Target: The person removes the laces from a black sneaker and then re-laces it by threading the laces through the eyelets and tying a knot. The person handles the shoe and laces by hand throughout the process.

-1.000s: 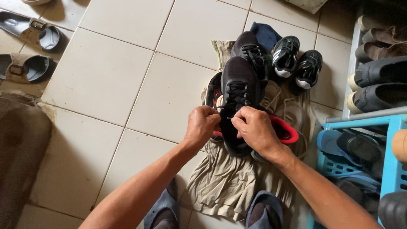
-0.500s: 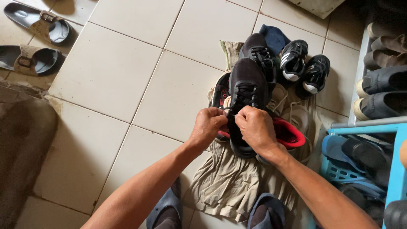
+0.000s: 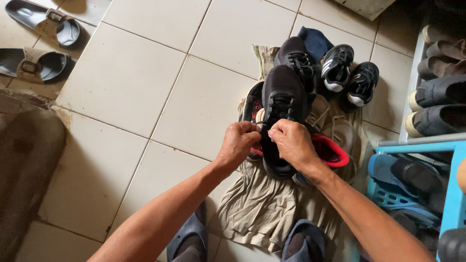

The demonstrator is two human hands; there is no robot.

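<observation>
Your left hand (image 3: 239, 142) and your right hand (image 3: 291, 144) are both pinched shut on the laces of the black shoe (image 3: 281, 104). The laces themselves are too thin and dark to make out well under your fingers.

The black shoe sits on top of a pile of shoes, which lies on a tan cloth (image 3: 264, 206) on the floor (image 3: 136, 82). Its long way runs straight away from you, with the toe pointing far off and the heel near your wrists.

To the left of the black shoe the floor tiles give you lots of open room. To the right of it things are tight: a blue shoe rack (image 3: 449, 165) stands near, and its far side is cut off by the edge of the view.

A shoe with a red lining (image 3: 330, 153) peeks out just right of the black shoe, half hidden by your right hand. Two small black and white shoes (image 3: 347, 75) lie beyond it to the right. Two sandals (image 3: 39, 46) lie well apart, far left of the black shoe. Your feet in blue slippers (image 3: 303, 240) stand at the near edge of the cloth, partly cut off.
</observation>
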